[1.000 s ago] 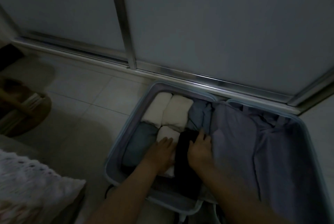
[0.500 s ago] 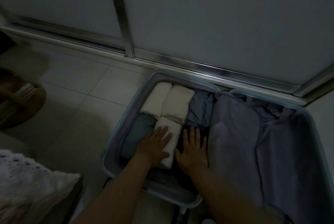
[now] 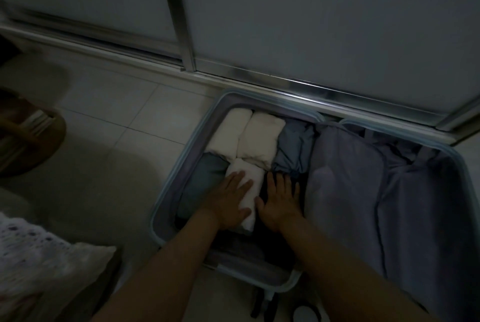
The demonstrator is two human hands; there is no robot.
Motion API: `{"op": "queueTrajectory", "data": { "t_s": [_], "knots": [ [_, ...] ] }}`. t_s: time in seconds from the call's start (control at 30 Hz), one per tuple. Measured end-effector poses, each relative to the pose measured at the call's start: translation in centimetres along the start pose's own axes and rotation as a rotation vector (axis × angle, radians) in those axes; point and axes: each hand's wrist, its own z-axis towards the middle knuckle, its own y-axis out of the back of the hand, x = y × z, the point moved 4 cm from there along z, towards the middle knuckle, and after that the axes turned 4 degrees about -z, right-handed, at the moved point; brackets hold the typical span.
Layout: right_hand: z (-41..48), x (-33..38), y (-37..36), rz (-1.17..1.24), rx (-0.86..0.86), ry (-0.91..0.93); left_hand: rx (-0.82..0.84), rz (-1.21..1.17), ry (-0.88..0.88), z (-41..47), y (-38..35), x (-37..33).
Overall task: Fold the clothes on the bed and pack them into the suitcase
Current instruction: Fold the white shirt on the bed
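Though dim, clothes (image 3: 250, 169) beneath flat hands (image 3: 228, 202) (image 3: 280, 201)

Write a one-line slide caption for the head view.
Left hand and right hand press flat on rolled clothes inside the open suitcase.

No legible text, label, brand, number or sign appears on any surface in the head view; the picture is dim and partly blurred.
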Motion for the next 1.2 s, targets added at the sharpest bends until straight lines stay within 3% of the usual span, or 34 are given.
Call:
{"op": "queueTrajectory", "data": {
  "t_s": [0.17, 0.33, 0.53, 0.67, 0.87, 1.03, 1.2],
  "knots": [
    [-0.9, -0.4, 4.0, -0.067, 0.071, 0.054, -0.031, -0.219, 0.087, -1.1, 3.7, -0.9],
    [-3.7, 1.8, 11.4, 0.057, -0.049, 0.2, -0.289, -0.389, 0.159, -6.3, 9.4, -2.2],
    [-10.4, 10.3, 22.8, 0.237, -0.225, 0.478, -0.618, -0.307, 0.185, -17.0, 21.6, -3.8],
    [-16.0, 18.3, 28.2, 0.253, -0.263, 0.64, -0.793, -0.198, 0.268, -26.7, 28.1, -2.5],
    [-25.4, 33.5, 31.8, 0.19, -0.216, 0.899, -0.898, -0.149, 0.542, -44.9, 31.7, 3.0],
    [-34.2, 48.4, 30.6, 0.096, -0.117, 1.07, -0.957, -0.154, 0.806, -61.8, 30.8, 8.9],
    [-41.9, 62.7, 25.9, -0.028, -0.063, 1.226, -1.003, -0.215, 0.949, -76.6, 27.4, 15.1]
  ]
}}
